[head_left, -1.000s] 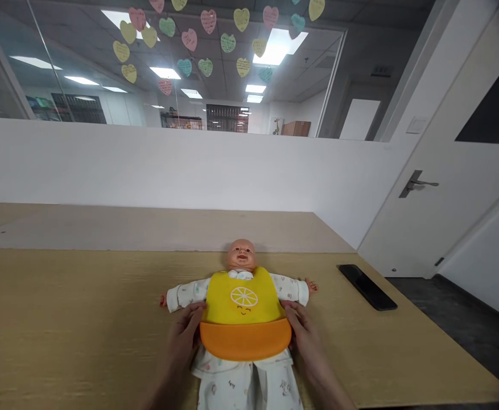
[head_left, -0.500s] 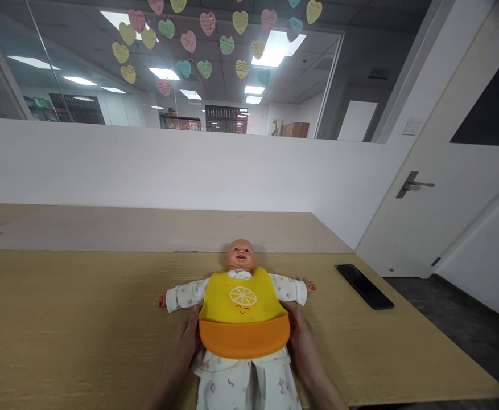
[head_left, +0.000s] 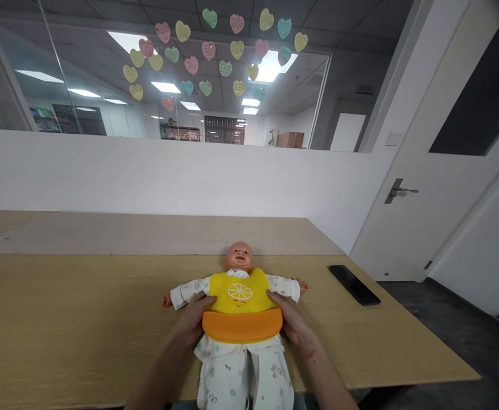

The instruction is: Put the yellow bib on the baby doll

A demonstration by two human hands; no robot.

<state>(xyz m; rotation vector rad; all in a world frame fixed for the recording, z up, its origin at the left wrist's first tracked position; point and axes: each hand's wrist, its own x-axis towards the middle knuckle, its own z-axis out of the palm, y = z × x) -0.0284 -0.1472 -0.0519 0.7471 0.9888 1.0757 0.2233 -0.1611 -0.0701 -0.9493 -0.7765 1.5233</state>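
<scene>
A baby doll (head_left: 239, 257) in white patterned clothes lies on its back, arms spread. Over its chest is a yellow bib (head_left: 253, 293) with a lemon-slice print and an orange pocket (head_left: 242, 326) across the bottom. My left hand (head_left: 193, 318) grips the bib's left side, its fingertips resting on the yellow edge just above the pocket. On the opposite side, my right hand (head_left: 291, 319) grips the other edge in the same way. Parts of both hands are hidden beside the doll's body.
The doll lies on a wooden table (head_left: 82, 324). A black phone (head_left: 354, 285) lies to the right, near the table's right edge. Behind stands a white wall (head_left: 147, 179) below a window with heart-shaped notes. A door (head_left: 420, 216) is at the right.
Both hands have moved up along the bib's sides, and their fingers now lie over its yellow edges. The bib's pocket sits slightly higher. The camera view has shifted a little.
</scene>
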